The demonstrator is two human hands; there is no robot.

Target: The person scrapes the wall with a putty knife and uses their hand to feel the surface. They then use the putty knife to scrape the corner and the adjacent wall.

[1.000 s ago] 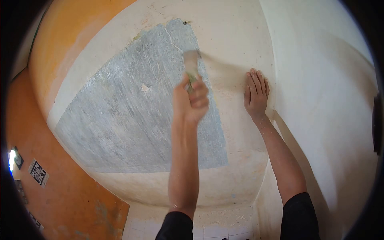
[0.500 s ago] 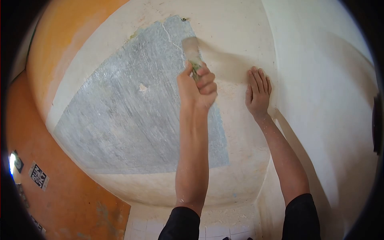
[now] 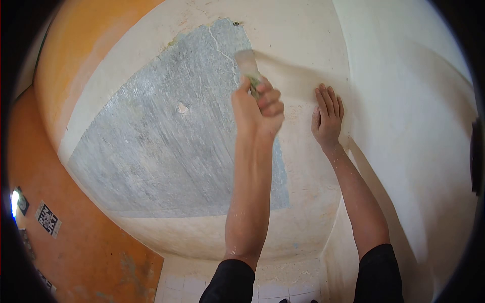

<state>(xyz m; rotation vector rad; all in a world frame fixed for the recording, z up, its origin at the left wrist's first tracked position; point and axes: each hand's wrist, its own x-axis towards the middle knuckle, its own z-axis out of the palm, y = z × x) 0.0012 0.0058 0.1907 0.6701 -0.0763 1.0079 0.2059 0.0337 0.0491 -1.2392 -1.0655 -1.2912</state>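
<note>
My left hand (image 3: 257, 111) is closed around the handle of a paint scraper (image 3: 247, 64), palm side toward me. The scraper's wide blade points up and lies at or close to the wall, near the right edge of a grey-blue patch (image 3: 166, 136); blur hides whether it touches. A thin, ragged pale line (image 3: 221, 49) runs down the patch just left of the blade. Farther right, my right hand (image 3: 328, 118) rests flat against the cream wall (image 3: 303, 166), fingers stretched upward and holding nothing.
A white wall (image 3: 404, 126) meets the cream one at a corner on the right. On the left stands an orange wall (image 3: 76, 202) with a black-and-white sticker (image 3: 48, 219). Pale floor tiles (image 3: 275, 291) show at the bottom. A small hole (image 3: 236, 23) sits above the patch.
My left hand and the scraper have shifted slightly right and down along the patch's edge. The right hand stays in place on the wall.
</note>
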